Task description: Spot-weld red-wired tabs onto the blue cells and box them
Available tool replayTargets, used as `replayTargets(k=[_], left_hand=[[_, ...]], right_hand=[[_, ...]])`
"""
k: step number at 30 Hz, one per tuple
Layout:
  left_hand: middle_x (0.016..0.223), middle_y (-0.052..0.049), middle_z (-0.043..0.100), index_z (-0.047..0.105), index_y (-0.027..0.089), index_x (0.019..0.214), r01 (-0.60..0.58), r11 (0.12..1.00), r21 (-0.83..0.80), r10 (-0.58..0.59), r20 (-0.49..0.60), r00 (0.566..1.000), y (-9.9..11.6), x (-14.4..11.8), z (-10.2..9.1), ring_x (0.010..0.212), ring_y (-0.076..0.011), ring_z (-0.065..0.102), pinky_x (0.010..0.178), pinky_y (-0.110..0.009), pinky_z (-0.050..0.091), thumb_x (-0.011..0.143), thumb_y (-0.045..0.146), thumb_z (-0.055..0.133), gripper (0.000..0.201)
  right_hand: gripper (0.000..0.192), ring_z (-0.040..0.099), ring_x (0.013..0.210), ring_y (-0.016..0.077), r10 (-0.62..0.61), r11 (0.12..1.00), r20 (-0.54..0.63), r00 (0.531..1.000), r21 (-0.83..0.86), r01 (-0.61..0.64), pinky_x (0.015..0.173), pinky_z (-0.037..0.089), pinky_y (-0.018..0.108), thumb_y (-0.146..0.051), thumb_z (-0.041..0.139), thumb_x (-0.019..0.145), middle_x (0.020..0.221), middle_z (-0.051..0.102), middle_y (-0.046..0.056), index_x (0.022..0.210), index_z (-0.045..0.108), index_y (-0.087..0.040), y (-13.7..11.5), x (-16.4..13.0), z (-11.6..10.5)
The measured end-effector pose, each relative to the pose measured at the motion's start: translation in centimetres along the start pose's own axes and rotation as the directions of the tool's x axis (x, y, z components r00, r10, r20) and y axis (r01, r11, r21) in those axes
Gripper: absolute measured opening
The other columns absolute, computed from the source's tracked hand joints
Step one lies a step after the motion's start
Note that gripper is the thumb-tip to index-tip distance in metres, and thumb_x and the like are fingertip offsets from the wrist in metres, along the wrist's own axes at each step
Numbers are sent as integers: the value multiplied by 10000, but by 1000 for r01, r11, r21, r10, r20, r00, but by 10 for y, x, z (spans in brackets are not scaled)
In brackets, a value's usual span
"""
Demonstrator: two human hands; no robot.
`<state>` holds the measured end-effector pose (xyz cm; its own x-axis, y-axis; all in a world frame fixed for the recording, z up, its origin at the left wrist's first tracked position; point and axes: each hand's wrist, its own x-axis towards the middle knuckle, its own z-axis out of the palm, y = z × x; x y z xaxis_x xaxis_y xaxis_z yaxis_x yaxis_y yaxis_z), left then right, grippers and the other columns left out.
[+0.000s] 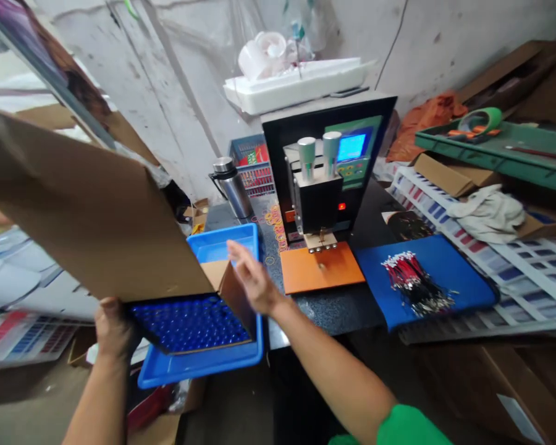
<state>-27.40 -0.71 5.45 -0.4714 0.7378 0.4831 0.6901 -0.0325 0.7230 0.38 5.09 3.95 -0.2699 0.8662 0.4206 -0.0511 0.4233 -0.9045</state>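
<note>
A tipped cardboard box [92, 216] of blue cells [189, 322] rests in the blue tray [204, 364] on the table [333, 309]. The left hand [113, 327] clamps its lower edge; the right hand [252, 278], fingers spread, steadies its side flap.

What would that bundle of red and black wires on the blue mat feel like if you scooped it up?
Probably floppy: the bundle of wires lies as many thin loose strands, not one stiff piece. Likely light for its spread. Strands fan out at the lower end, so some may slip free or snag on the blue mat.
</note>
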Motion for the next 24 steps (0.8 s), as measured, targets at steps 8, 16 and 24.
replayTargets(k=[8,16,24], left_hand=[[1161,-31,716,672,231,1140,-36,982,-187,37,2,999,-4,-8,1,1192,-333,592,1115,-480,447,735,935,331,881],[1085,-123,699,657,135,1134,-72,977,-202,79,23,997,-2,-10,1,1157,-329,599,1072,-468,451,780,894,351,892],[1119,-130,683,650,141,1141,-73,963,-261,93,62,994,-2,-11,3,1182,-319,587,1088,-445,433,789,875,381,857]], right_hand=[[188,573,1134,307,275,521,207,939,-853,36,966,428,419,-96,582,863,1100,684,199,962,740,-114,50,78,-7],[232,591,1069,306,300,534,218,929,-845,26,1038,329,498,-41,630,780,755,716,141,596,672,-177,91,83,33],[303,616,1010,292,176,763,91,980,-642,-77,1046,343,519,-347,602,881,659,688,115,604,639,-228,103,80,34]])
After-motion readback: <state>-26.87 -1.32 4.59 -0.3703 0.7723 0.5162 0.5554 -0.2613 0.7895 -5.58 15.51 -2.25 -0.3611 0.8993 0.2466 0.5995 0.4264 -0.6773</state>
